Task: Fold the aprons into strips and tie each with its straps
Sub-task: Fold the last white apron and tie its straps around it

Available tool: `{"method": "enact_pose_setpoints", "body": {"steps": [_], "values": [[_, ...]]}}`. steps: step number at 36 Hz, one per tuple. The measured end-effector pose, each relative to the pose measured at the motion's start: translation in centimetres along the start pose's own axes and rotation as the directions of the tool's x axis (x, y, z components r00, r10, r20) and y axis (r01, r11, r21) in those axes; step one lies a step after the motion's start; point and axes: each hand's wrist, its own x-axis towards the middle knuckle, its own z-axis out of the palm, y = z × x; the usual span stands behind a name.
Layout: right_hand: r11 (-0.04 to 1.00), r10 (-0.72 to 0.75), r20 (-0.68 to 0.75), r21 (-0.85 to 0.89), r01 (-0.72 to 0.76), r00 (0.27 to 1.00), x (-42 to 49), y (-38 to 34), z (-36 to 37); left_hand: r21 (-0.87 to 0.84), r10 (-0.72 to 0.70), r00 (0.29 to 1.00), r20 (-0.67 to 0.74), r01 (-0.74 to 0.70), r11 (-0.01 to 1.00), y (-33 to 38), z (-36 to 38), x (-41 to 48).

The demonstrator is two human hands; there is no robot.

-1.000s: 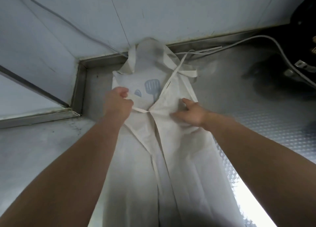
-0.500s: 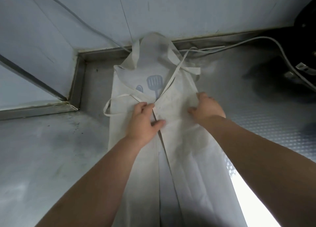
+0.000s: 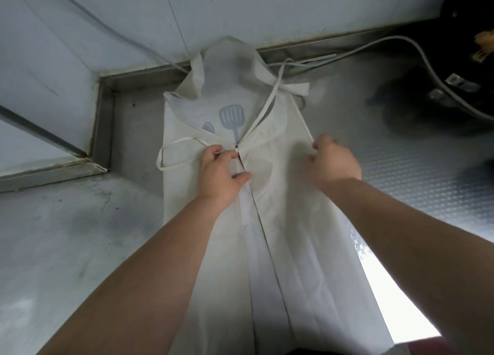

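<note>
Laid lengthwise on the table (image 3: pixel 66 248), bib at the far edge, both sides of the apron (image 3: pixel 294 248) folded to the middle; left hand (image 3: pixel 222 175) pinching the left flap at the seam, right hand (image 3: pixel 335 165) curled round the right fold's edge. Likely to spring open at the seam on any slackening of grip, or to skew off straight. Could also bury the loose left strap (image 3: pixel 171 157), looped out toward the table's left edge, inside the next fold.
</note>
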Motion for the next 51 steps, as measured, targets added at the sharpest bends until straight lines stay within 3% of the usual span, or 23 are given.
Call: {"method": "enact_pose_setpoints", "body": {"steps": [3,6,10,15,18,24,32,36,40,44,51], "values": [[0.991,-0.133,0.123,0.023,0.131,0.983,-2.3,-0.6,0.6,0.036,0.009,1.0,0.012,-0.009,0.999,0.4,-0.2,0.8],[0.989,-0.138,0.311,-0.014,0.149,0.94,-3.7,-0.8,1.8,0.073,0.027,0.998,0.063,-0.031,0.997,0.7,-0.4,0.8],[0.976,-0.153,0.311,-0.103,0.193,0.938,-4.3,-1.0,2.6,0.046,-0.017,1.0,0.019,0.016,0.999,0.6,-1.0,-0.8],[0.981,-0.146,0.24,-0.09,0.172,0.96,-4.5,-1.1,3.0,0.108,-0.246,0.954,-0.173,0.267,0.958,-1.9,-4.1,-4.0],[0.979,-0.172,0.177,-0.078,0.188,0.969,-5.9,-1.4,3.3,0.146,-0.27,0.936,-0.225,0.306,0.941,-3.8,-5.7,-5.8],[0.967,-0.214,0.244,-0.084,0.24,0.946,-10.4,-0.6,3.3,0.05,-0.186,0.976,-0.113,0.193,0.98,-2.9,-4.1,-11.8],[0.987,-0.147,0.348,-0.006,0.16,0.926,-17.9,3.9,3.5,0.126,-0.287,0.951,0.114,0.273,0.954,-0.3,0.0,-20.7],[0.962,-0.195,0.328,-0.121,0.246,0.924,-21.0,4.8,4.6,0.26,-0.258,0.963,0.082,0.229,0.938,0.0,1.7,-24.2],[0.929,-0.26,0.338,-0.168,0.329,0.905,-22.6,5.7,5.8,0.285,-0.258,0.965,0.053,0.233,0.93,0.3,2.4,-26.2],[0.93,-0.257,0.344,-0.166,0.328,0.903,-22.9,6.0,5.4,0.272,-0.242,0.969,0.048,0.221,0.937,-0.1,2.3,-26.7],[0.894,-0.198,0.294,-0.337,0.295,0.935,-23.2,5.6,5.3,0.307,-0.263,0.962,0.073,0.229,0.924,-0.1,2.2,-26.1]]}}
